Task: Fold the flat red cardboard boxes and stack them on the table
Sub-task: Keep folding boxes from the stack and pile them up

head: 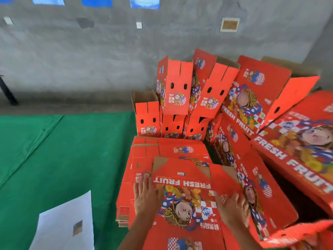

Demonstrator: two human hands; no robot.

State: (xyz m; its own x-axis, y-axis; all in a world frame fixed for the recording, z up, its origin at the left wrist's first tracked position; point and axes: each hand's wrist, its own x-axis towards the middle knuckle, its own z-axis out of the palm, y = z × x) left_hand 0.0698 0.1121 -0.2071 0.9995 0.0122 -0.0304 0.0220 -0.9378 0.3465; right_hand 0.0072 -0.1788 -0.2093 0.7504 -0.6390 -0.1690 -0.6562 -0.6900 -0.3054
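Note:
A flat red "FRESH FRUIT" box (pixel 185 193) lies on top of a stack of flat red boxes (pixel 144 156) in front of me. My left hand (pixel 145 193) rests on its left edge with the fingers stretched out. My right hand (pixel 234 206) lies on its right edge, fingers spread, slightly blurred. Behind the stack, several folded red boxes (pixel 173 91) stand upright in a pile against the wall. More folded boxes (pixel 295 141) lean at an angle on the right.
A green cloth (pixel 63 150) covers the table to the left. A white sheet of paper (pixel 66 224) lies on it at the lower left. A grey concrete wall (pixel 90 51) runs behind. A dark gap (pixel 299 201) opens between boxes at the right.

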